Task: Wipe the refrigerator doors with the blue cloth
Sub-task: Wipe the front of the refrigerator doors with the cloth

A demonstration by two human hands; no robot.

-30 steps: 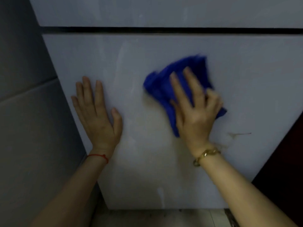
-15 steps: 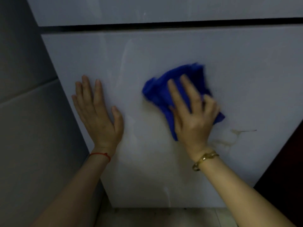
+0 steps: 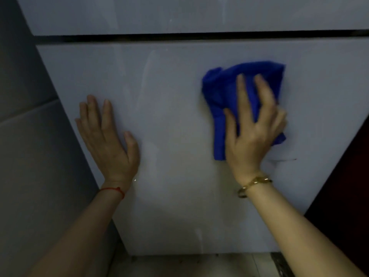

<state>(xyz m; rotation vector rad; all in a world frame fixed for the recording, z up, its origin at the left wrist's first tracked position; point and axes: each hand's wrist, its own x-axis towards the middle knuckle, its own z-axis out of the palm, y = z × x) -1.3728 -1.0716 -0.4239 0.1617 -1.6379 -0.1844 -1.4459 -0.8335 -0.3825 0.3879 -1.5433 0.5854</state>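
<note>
The lower refrigerator door (image 3: 175, 206) is a pale glossy panel that fills the middle of the view. A dark gap separates it from the upper door (image 3: 179, 15). My right hand (image 3: 251, 132) presses the crumpled blue cloth (image 3: 221, 90) flat against the lower door, right of centre, with the fingers spread over it. My left hand (image 3: 107, 140) lies flat on the same door near its left edge, fingers apart, holding nothing. A thin brownish streak (image 3: 283, 159) marks the door just right of my right wrist.
A grey tiled wall (image 3: 28, 156) runs along the left of the refrigerator. A dark surface (image 3: 347, 186) borders the door on the right. Pale floor tiles (image 3: 199, 265) and a floor grate (image 3: 282, 264) show below the door.
My right hand has slid the blue cloth to the right and upward across the lower door. My left hand stays planted in the same spot on the door.
</note>
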